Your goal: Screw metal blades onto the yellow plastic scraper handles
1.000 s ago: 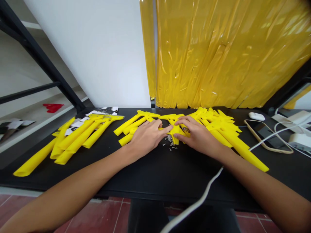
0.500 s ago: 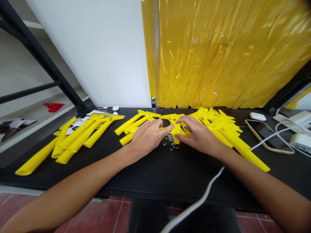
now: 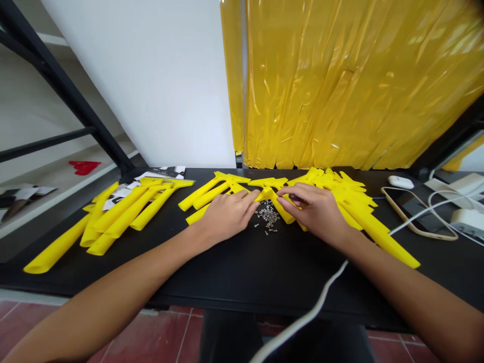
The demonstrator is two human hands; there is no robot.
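Observation:
Closed around one side of a yellow plastic scraper handle (image 3: pixel 267 194), my left hand (image 3: pixel 230 213) keeps it tilted above the black tabletop. My right hand (image 3: pixel 317 209) is at the piece's other side, thumb and fingers pinched together. Something small and dark shows among those fingers, too hidden to name. Just below the held piece lies a pile of small metal screws and nuts (image 3: pixel 269 216). Several more yellow handles (image 3: pixel 214 194) lie beyond my left hand, and a heap of similar ones (image 3: pixel 342 189) lies behind my right hand.
More yellow handles (image 3: pixel 128 209), some with blades, lie at the left over printed cards. A phone (image 3: pixel 419 212), a white earbud case (image 3: pixel 401 182) and chargers with cables (image 3: pixel 469 201) are at the right. A white cable (image 3: pixel 317 307) hangs across the front edge.
The held yellow handle has tipped and lifted, uncovering more of the screw pile. My right hand has shifted slightly right, its fingers now pinched instead of spread over the piece.

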